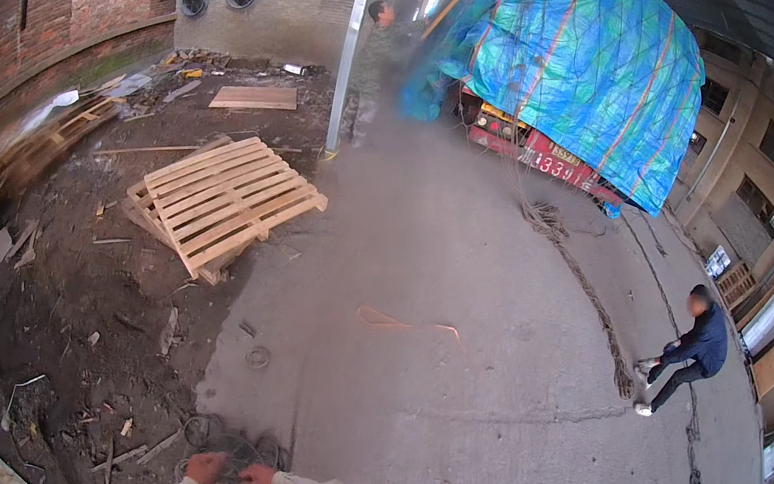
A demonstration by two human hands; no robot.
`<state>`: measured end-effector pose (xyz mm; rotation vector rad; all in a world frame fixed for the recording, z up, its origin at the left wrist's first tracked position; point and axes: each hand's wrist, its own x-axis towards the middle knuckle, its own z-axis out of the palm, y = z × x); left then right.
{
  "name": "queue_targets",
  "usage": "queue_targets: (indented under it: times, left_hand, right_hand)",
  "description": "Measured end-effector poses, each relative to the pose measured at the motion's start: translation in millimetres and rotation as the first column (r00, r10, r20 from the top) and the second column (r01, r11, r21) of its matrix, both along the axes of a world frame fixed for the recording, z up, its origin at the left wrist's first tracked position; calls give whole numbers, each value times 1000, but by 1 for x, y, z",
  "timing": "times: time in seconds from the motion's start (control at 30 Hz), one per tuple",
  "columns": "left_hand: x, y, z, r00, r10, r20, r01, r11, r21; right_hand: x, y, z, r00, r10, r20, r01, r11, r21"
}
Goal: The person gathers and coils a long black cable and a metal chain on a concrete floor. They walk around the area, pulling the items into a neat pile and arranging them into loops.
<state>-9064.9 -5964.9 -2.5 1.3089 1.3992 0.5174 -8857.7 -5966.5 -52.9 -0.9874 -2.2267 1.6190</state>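
Note:
At the bottom of the head view, my left hand [207,470] and my right hand [256,480] are close together, in pale sleeves. Both are at a loose tangle of thin grey wire or cord [237,446], whose loops spread around and below them. The left fingers look curled, and those of the right point towards the left hand. Blur and small size hide whether either hand grips a strand. Beyond the tangle, a small coil [258,356] lies on the concrete ground [405,412].
Stacked wooden pallets [233,206] lie ahead-left on debris-strewn dirt [87,316]. A metal post [352,46] stands before a person [378,58] beside a tarp-covered truck [580,75]. Thick rope [584,288] trails from the truck towards another person [696,352], bent over at right.

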Motion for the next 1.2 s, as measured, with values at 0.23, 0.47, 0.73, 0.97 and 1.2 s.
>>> queue_targets:
  times: [0.23,0.47,0.73,0.97,1.2]
  left_hand:
    - [53,-9,69,920,-301,252,326,943,-63]
    - [40,-11,75,640,-630,-441,744,651,150]
    - [-66,-39,122,935,-186,-302,166,982,-91]
    - [-290,-38,39,565,238,-790,-261,960,103]
    - [-245,-39,0,550,-10,-835,-56,997,-49]
  right_hand:
    - [51,11,96,995,-97,-12,97,979,180]
    - [68,4,135,956,40,290,-100,976,193]
    - [275,-1,41,669,-228,707,-125,903,410]
    - [399,5,93,237,-260,936,-122,948,294]
    - [260,-59,-17,561,-205,802,301,953,33]
